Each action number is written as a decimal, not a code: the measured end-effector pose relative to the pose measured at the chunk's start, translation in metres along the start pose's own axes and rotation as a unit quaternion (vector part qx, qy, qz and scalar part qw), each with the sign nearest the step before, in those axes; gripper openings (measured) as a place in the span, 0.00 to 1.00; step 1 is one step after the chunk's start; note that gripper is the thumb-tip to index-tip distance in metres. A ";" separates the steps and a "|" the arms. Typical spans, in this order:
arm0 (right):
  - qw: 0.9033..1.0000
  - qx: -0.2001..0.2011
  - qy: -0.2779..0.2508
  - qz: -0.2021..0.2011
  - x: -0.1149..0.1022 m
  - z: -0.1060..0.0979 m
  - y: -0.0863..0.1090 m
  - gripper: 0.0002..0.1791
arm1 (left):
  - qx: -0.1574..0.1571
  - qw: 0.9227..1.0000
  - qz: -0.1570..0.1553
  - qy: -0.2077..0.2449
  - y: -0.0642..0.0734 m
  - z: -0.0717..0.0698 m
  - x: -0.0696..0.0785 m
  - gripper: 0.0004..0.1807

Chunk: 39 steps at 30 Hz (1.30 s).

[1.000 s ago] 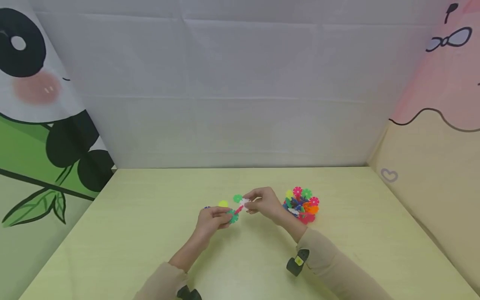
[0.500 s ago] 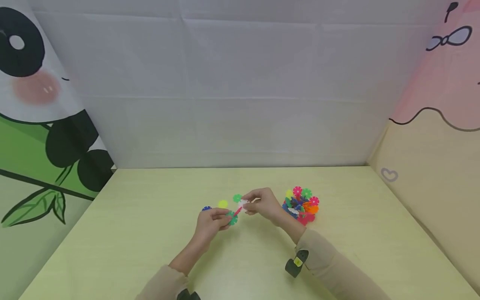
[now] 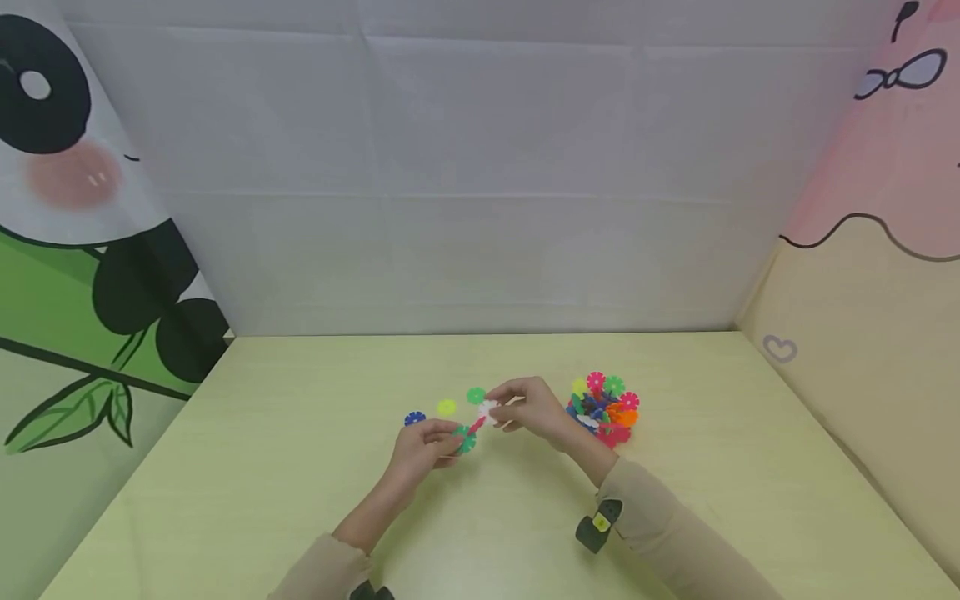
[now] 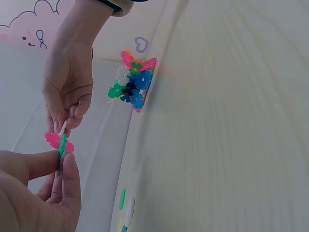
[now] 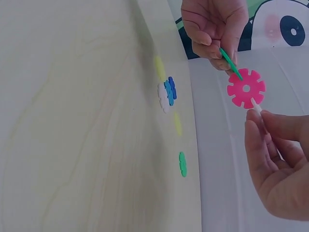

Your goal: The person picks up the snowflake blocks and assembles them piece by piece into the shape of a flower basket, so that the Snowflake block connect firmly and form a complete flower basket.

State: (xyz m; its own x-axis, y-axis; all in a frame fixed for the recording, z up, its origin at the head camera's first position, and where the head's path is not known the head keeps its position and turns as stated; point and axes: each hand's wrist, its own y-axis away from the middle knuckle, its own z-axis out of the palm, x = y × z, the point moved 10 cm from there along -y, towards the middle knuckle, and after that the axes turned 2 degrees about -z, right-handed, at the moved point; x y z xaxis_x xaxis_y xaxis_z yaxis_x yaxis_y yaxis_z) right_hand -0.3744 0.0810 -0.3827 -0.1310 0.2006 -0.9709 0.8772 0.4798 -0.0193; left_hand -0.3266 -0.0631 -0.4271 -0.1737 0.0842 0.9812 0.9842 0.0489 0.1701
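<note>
A pink slotted plastic disc is between my two hands, held above the table. My left hand pinches a green disc between thumb and fingers; in the right wrist view its edge meets the upper side of the pink disc. With thumb and fingertips, my right hand pinches a white disc at the pink disc's opposite side. The white edge meets the pink rim there, but I cannot tell how deep it sits in a slot. Fingers partly hide the green and white discs.
A heap of mixed coloured discs lies right of my right hand. Loose discs lie beyond my hands: green, yellow and blue. The right wrist view also shows a loose white disc. A pale wall rises behind the table.
My left hand has lowered slightly with the green disc, uncovering more of the loose blue and yellow discs. My right hand stays nearly in place, still pinching the white disc.
</note>
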 end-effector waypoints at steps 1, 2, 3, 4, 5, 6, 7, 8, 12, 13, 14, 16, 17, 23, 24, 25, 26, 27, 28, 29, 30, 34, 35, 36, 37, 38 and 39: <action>1.000 -0.001 0.001 0.000 -0.003 0.000 0.001 0.13 | 0.000 1.000 0.001 0.000 0.000 0.000 0.000 0.13; 1.000 -0.003 0.001 -0.001 -0.005 0.000 0.002 0.13 | 0.000 1.000 0.002 0.001 0.000 -0.001 0.000 0.12; 1.000 -0.005 0.001 -0.001 -0.006 0.000 0.002 0.13 | 0.002 1.000 0.003 0.001 0.000 -0.002 0.000 0.12; 1.000 -0.006 0.002 -0.001 -0.006 0.000 0.002 0.14 | 0.003 1.000 0.002 0.002 -0.001 -0.003 -0.001 0.12; 1.000 -0.006 0.001 -0.001 -0.004 -0.001 0.001 0.14 | 0.004 1.000 0.001 0.004 -0.001 -0.004 -0.002 0.12; 1.000 -0.005 0.003 -0.001 -0.001 -0.002 -0.001 0.15 | 0.006 1.000 -0.001 0.006 -0.001 -0.006 -0.003 0.11; 1.000 -0.002 0.005 0.000 0.003 -0.004 -0.004 0.16 | 0.010 1.000 -0.004 0.009 -0.002 -0.009 -0.004 0.11; 1.000 0.004 0.006 0.000 0.008 -0.006 -0.008 0.16 | 0.014 1.000 -0.004 0.013 -0.002 -0.011 -0.006 0.11; 0.999 0.037 0.018 0.002 0.024 -0.015 -0.025 0.16 | 0.031 0.999 -0.003 0.023 -0.003 -0.025 -0.008 0.12; 0.999 0.047 0.019 0.004 0.027 -0.016 -0.030 0.16 | 0.036 0.999 -0.002 0.025 -0.003 -0.029 -0.007 0.12; 0.998 0.056 0.022 0.003 0.030 -0.017 -0.035 0.16 | 0.041 0.999 -0.002 0.026 -0.003 -0.033 -0.007 0.12; 0.997 0.074 0.026 0.003 0.035 -0.017 -0.045 0.15 | 0.049 0.998 -0.003 0.028 -0.003 -0.040 -0.007 0.12; 0.996 0.083 0.024 0.004 0.037 -0.017 -0.049 0.15 | 0.052 0.998 -0.005 0.029 -0.003 -0.042 -0.007 0.12; 0.994 0.104 0.035 0.019 0.055 -0.011 -0.072 0.16 | 0.054 0.998 -0.007 0.033 0.001 -0.051 -0.005 0.14; 0.994 0.098 0.045 0.024 0.059 -0.009 -0.075 0.17 | 0.055 0.998 -0.009 0.032 0.001 -0.052 -0.005 0.14; 0.994 0.092 0.057 0.028 0.063 -0.007 -0.079 0.17 | 0.057 0.998 -0.011 0.033 0.002 -0.053 -0.006 0.13; 0.994 0.087 0.066 0.032 0.067 -0.005 -0.083 0.18 | 0.059 0.998 -0.012 0.033 0.002 -0.053 -0.006 0.13; 0.993 0.081 0.073 0.037 0.072 -0.004 -0.086 0.18 | 0.061 0.998 -0.014 0.031 0.002 -0.054 -0.006 0.13; 0.993 0.077 0.078 0.042 0.075 -0.003 -0.088 0.19 | 0.062 0.997 -0.016 0.031 0.003 -0.054 -0.006 0.13; 0.993 0.075 0.078 0.048 0.079 -0.002 -0.091 0.19 | 0.062 0.997 -0.018 0.029 0.003 -0.055 -0.007 0.13; 0.993 0.073 0.081 0.052 0.082 -0.002 -0.092 0.19 | 0.062 0.997 -0.019 0.028 0.003 -0.055 -0.007 0.13; 0.992 0.057 0.095 0.060 0.090 0.002 -0.097 0.20 | 0.063 0.997 -0.022 0.024 0.003 -0.055 -0.009 0.14; 0.992 0.054 0.101 0.061 0.090 0.003 -0.097 0.20 | 0.063 0.997 -0.022 0.024 0.003 -0.055 -0.009 0.14; 0.991 0.051 0.108 0.063 0.091 0.003 -0.097 0.20 | 0.063 0.997 -0.022 0.023 0.003 -0.056 -0.009 0.14; 0.990 0.049 0.114 0.065 0.092 0.004 -0.097 0.20 | 0.063 0.997 -0.023 0.023 0.003 -0.056 -0.009 0.14; 0.989 0.046 0.125 0.064 0.091 0.005 -0.097 0.20 | 0.063 0.998 -0.023 0.022 0.003 -0.056 -0.010 0.14; 0.988 0.042 0.135 0.064 0.090 0.005 -0.096 0.20 | 0.063 0.998 -0.023 0.022 0.003 -0.056 -0.010 0.14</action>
State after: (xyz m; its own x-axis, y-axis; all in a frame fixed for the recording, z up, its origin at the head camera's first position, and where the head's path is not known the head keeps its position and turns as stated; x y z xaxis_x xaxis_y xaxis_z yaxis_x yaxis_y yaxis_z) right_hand -0.4680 0.0484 -0.4695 -0.1246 0.4809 -0.8679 0.9285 0.3648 0.0689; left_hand -0.3196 -0.1193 -0.4313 -0.2149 0.0359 0.9760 0.9627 0.1757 0.2056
